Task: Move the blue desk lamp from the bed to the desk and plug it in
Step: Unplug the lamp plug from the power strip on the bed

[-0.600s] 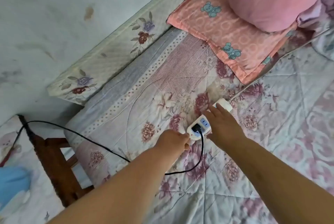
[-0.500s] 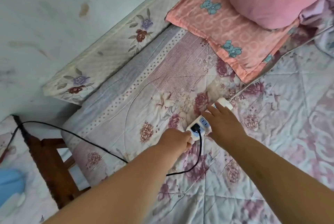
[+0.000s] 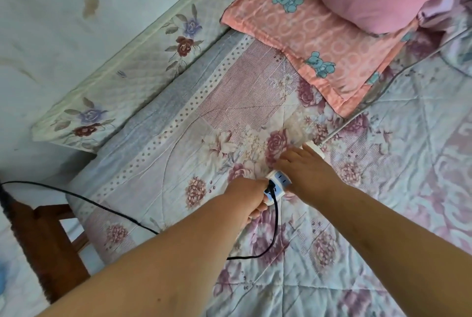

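Two hands on power strip, left pinching black plug, right flat, pillow beyond.

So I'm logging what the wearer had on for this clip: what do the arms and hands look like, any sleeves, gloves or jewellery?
Both forearms are bare right to the bottom edge of the picture, with no sleeve in view. The left hand and right hand are ungloved. No watch, bracelet or ring shows on the parts in view; the left fingers are mostly hidden.
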The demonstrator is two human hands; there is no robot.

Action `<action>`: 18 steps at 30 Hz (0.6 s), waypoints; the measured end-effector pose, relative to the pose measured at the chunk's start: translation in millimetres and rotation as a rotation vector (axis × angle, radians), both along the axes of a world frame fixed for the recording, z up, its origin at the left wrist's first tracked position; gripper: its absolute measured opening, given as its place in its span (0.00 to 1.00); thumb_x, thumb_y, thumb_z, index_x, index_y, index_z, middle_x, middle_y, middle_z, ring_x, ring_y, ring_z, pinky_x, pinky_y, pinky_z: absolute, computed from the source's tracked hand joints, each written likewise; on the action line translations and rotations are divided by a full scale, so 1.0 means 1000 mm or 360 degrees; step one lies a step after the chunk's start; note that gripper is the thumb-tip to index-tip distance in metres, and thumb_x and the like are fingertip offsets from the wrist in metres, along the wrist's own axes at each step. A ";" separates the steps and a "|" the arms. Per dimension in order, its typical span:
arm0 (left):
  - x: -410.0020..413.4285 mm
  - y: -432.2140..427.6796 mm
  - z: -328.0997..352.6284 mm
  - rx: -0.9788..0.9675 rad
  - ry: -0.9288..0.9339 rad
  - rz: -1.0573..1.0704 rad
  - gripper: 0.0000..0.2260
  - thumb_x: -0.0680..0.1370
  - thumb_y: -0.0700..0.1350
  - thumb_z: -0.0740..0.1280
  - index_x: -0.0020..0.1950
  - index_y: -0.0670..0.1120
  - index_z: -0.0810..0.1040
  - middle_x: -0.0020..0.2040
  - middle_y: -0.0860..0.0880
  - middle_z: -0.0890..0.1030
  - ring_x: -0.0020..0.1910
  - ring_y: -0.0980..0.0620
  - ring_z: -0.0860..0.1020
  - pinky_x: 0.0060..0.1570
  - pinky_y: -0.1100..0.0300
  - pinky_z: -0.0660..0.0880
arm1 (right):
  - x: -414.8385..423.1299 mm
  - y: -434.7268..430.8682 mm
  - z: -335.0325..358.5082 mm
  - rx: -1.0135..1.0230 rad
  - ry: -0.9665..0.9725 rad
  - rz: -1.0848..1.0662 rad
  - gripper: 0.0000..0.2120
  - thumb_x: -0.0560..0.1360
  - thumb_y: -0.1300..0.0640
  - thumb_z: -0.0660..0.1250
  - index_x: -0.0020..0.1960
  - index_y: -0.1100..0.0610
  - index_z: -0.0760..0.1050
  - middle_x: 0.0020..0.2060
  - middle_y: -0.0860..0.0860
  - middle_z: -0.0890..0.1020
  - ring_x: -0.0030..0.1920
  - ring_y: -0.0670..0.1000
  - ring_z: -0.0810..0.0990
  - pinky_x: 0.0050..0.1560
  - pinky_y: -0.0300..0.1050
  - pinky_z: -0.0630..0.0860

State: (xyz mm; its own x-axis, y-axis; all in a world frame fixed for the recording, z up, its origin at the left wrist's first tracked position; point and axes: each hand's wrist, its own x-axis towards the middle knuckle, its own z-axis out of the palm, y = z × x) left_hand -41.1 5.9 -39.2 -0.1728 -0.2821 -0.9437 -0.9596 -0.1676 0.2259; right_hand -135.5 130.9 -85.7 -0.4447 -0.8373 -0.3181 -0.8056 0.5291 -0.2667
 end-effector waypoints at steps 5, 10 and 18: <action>-0.016 0.001 -0.004 -0.0018 0.0047 -0.0085 0.14 0.79 0.51 0.62 0.40 0.42 0.77 0.27 0.47 0.76 0.13 0.55 0.70 0.15 0.70 0.64 | 0.000 0.002 -0.003 -0.0048 -0.0041 -0.0059 0.26 0.70 0.53 0.71 0.68 0.48 0.71 0.65 0.47 0.74 0.73 0.51 0.61 0.74 0.49 0.43; -0.022 0.002 -0.007 0.0017 -0.0028 -0.0154 0.10 0.77 0.45 0.61 0.36 0.44 0.74 0.28 0.47 0.74 0.11 0.54 0.68 0.12 0.70 0.63 | 0.004 0.001 -0.003 -0.0092 -0.0026 -0.0156 0.25 0.70 0.57 0.70 0.66 0.47 0.73 0.62 0.47 0.76 0.72 0.50 0.63 0.73 0.50 0.37; -0.024 0.006 0.001 -0.0026 -0.0020 -0.0121 0.09 0.75 0.44 0.62 0.36 0.44 0.75 0.29 0.47 0.75 0.10 0.56 0.67 0.09 0.66 0.62 | 0.010 -0.005 0.002 -0.0011 -0.0008 -0.0243 0.22 0.72 0.61 0.66 0.64 0.49 0.74 0.62 0.49 0.76 0.72 0.51 0.63 0.73 0.54 0.36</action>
